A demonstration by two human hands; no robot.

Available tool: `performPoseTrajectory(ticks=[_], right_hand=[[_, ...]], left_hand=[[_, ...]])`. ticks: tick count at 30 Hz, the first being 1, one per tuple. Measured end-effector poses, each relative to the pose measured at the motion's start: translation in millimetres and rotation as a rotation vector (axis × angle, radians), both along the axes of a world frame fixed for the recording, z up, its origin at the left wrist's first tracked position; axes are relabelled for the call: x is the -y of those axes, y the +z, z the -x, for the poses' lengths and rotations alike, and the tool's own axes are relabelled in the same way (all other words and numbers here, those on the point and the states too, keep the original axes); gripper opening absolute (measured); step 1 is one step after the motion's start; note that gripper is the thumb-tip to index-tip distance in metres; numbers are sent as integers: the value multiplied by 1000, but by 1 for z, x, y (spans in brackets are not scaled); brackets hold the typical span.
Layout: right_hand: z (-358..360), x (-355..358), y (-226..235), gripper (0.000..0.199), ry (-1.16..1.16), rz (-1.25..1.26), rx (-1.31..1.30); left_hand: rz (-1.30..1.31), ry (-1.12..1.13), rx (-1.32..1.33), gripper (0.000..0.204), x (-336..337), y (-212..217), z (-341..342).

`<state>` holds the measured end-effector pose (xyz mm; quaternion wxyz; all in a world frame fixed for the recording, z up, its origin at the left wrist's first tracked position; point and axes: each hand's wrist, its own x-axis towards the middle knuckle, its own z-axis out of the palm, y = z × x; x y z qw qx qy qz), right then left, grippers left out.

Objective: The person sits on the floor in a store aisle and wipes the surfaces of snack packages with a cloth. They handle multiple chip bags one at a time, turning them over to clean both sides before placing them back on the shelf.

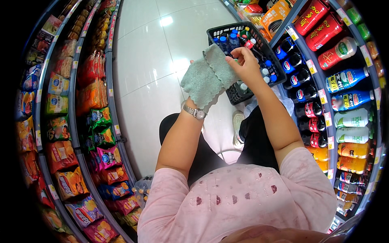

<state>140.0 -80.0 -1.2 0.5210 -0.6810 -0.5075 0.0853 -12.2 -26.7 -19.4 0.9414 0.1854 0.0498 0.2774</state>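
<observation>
A pale grey-green cleaning cloth with a wavy edge lies over my left hand, covering most of it. Only a fingertip shows past its far edge, so the grip of the left fingers is hidden. On that wrist is a silver watch. My right hand is closed at the cloth's right side, thumb and bent fingers pinching its edge. Just beyond both hands, a black plastic basket stands on the floor, filled with several drink bottles with blue, white and red parts.
Shelves of bagged snacks run along the left. On the right, a shelf rack holds cola bottles, red drink bottles and orange juice bottles. Between them lies a glossy tiled floor. Clear plastic wrap lies beside the basket.
</observation>
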Motion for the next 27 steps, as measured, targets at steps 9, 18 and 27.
performPoseTrajectory(ticks=[9,18,27], right_hand=[[29,-3,-8,20,124,17,223],[29,5,9,11,141,44,120],[22,3,14,14,88,-23,96]], left_hand=[[-41,25,-98,79,-15,-42,-13],[32,-97,187,80,-26,-61,-9],[106,29,-4,81,-12,-24,-7]])
